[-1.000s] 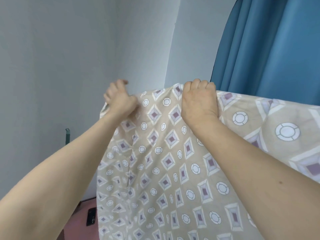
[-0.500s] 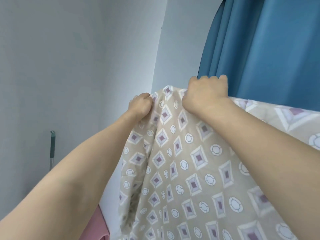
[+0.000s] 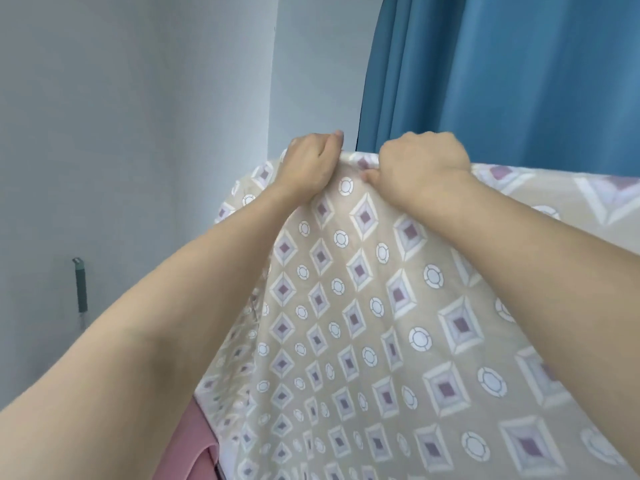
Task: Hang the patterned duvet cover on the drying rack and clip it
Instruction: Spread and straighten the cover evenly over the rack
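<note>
The beige duvet cover [image 3: 363,306], printed with purple diamonds and white circles, hangs down from a high top fold and fills the lower right of the view. My left hand [image 3: 310,164] grips the fold at its top edge, fingers curled over it. Just to the right, my right hand [image 3: 420,161] grips the same edge, thumb pinching the cloth from the near side. The two hands are about a hand's width apart. The drying rack is hidden under the cloth, and no clip shows.
A blue curtain [image 3: 502,74] hangs behind the cover at the upper right. Pale walls meet in a corner behind my hands. A grey-green handle [image 3: 81,285] leans on the left wall. Something pink [image 3: 197,445] lies at the bottom left.
My left hand has risen to the top fold and come closer to my right hand. The cover's left end has been lifted and spread leftward along the top.
</note>
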The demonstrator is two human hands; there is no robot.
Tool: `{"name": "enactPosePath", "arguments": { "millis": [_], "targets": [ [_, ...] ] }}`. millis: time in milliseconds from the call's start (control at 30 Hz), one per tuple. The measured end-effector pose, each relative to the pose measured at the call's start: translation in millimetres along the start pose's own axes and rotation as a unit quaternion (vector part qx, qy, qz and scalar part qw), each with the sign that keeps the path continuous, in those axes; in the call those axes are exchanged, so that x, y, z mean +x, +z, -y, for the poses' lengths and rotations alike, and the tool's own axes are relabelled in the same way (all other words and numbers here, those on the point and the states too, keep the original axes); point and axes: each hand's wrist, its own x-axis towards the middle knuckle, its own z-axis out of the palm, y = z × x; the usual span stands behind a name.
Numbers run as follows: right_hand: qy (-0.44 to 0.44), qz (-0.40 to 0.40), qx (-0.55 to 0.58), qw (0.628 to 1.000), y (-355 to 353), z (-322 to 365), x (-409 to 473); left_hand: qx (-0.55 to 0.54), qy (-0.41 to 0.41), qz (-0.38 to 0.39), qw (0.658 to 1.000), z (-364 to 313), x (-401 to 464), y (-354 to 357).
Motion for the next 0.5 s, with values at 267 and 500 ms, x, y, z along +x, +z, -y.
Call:
{"name": "enactPosePath", "arguments": {
  "millis": [267, 500],
  "targets": [
    [0.044, -0.017, 0.003, 0.999, -6, -40, -45, 0.017, 0.004, -0.071, 0.997, 11, 7, 11],
    [0.053, 0.02, 0.007, 0.998, -24, -91, -82, 0.047, 0.038, -0.047, 0.997, -27, -6, 2]
  ]
}}
